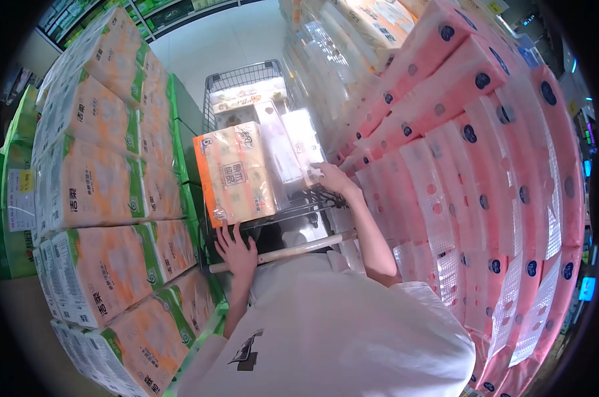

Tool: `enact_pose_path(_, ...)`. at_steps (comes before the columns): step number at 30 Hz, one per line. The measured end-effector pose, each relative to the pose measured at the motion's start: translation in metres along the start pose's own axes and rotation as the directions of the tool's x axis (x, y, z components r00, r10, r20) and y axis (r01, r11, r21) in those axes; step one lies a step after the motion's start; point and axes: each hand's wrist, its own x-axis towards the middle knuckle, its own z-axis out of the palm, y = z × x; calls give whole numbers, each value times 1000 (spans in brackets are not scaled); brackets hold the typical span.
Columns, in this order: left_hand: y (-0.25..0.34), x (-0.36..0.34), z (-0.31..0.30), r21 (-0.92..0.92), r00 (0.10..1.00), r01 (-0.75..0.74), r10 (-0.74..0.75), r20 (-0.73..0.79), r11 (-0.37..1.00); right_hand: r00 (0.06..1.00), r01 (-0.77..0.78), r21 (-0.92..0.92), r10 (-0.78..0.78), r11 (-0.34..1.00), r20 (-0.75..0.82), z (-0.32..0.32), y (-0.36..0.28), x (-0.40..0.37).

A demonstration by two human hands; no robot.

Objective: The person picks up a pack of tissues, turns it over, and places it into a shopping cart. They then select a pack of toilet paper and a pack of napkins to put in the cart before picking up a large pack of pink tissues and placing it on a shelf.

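The left hand (236, 251) rests, fingers spread, on the cart handle (299, 250) just below an orange pack (234, 175); the right hand (332, 178) touches a white pack (298, 144), grip unclear.

The tissue pack (235, 175) is orange and white, the shelf packs (484, 152) pink with navy dots.

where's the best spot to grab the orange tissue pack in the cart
Probably the two narrow sides of the orange tissue pack, near the top, coming from above: it stands upright at the near end of the cart, its top edge free, other packs close on its right.
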Motion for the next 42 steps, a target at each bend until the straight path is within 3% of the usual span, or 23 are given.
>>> enact_pose_path(2,2,14,0,-55,998,-58,59,13,997,957,-3,-103,-27,995,-288,3,14,41)
enact_pose_path(4,2,34,0,-152,982,-184,187,6,971,913,-105,-43,80,994,-399,5,18,78)
enact_pose_path(6,17,60,-3,-390,970,-231,243,-17,891,852,-162,-70,104,984,-513,21,52,127)
enact_pose_path(8,26,84,4,-621,946,-272,324,-30,735,870,-237,-10,208,971,-448,10,37,146)
enact_pose_path(10,42,110,-2,-736,932,-224,361,29,639,875,-336,7,315,942,-366,-8,6,154)
enact_pose_path(13,58,143,9,-794,883,-243,467,57,557,789,-360,-4,301,933,-536,-4,-5,170)
enact_pose_path(15,69,151,32,-940,860,181,417,294,289,756,-402,141,415,905,-506,-9,-17,174)
enact_pose_path(16,72,156,44,-910,809,390,421,411,139,741,-416,216,466,884,-484,-10,-22,176)
enact_pose_path(17,72,164,59,-909,774,377,478,416,179,755,-426,165,450,890,-478,-10,-25,179)
enact_pose_path(19,79,179,73,-842,729,487,423,539,234,784,-442,57,416,895,-460,-7,-15,189)
enact_pose_path(21,81,193,94,-792,674,549,420,608,267,818,-306,106,318,946,-479,9,26,213)
enact_pose_path(22,87,200,84,-748,637,622,406,655,231,831,-231,130,265,964,-489,6,17,218)
enact_pose_path(24,103,207,66,-643,555,751,382,739,153,845,-214,257,311,942,-436,4,14,227)
enact_pose_path(28,112,217,111,-382,390,919,389,835,-101,829,-225,334,360,916,-429,9,26,251)
enact_pose_path(29,115,218,118,-366,389,921,365,846,-134,824,-225,343,366,912,-433,7,25,255)
enact_pose_path(32,129,223,129,-324,396,911,324,859,-255,847,-256,143,293,956,-445,5,35,279)
enact_pose_path(35,135,236,160,-339,430,885,284,857,-319,817,-297,225,369,928,-442,-8,10,280)
enact_pose_path(38,141,253,177,-304,414,892,337,845,-333,846,-267,184,322,946,-426,-35,-17,280)
enact_pose_path(41,159,270,155,-151,318,874,310,896,-461,854,-184,247,279,951,-440,-58,-37,279)
enact_pose_path(42,159,271,160,-109,340,850,379,861,-515,863,-163,258,265,952,-431,-69,-47,274)
